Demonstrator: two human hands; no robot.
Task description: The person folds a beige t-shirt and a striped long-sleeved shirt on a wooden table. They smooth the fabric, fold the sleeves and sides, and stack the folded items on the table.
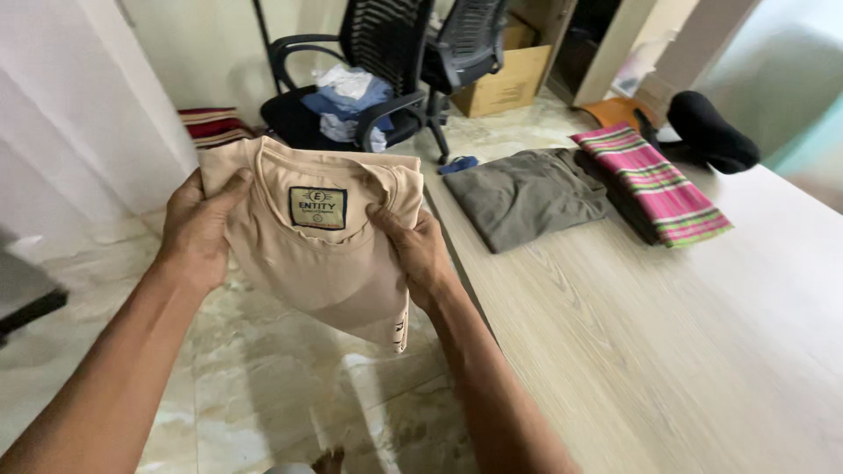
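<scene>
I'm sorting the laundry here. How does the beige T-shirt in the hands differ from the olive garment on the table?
The beige T-shirt is held up over the floor by the left hand and right hand; the olive garment lies flat on the table, untouched. The T-shirt is pale with its neck label showing; the olive one is darker and shows no label. Both are folded.

Beige folded T-shirt (329, 254), held off the counter (667, 351) over marble floor (263, 395): left hand (198, 233) grip at collar side, right hand (417, 250) opposite. Grey folded garment (525, 195) and striped pink cloth (652, 183) near counter's far edge.
</scene>
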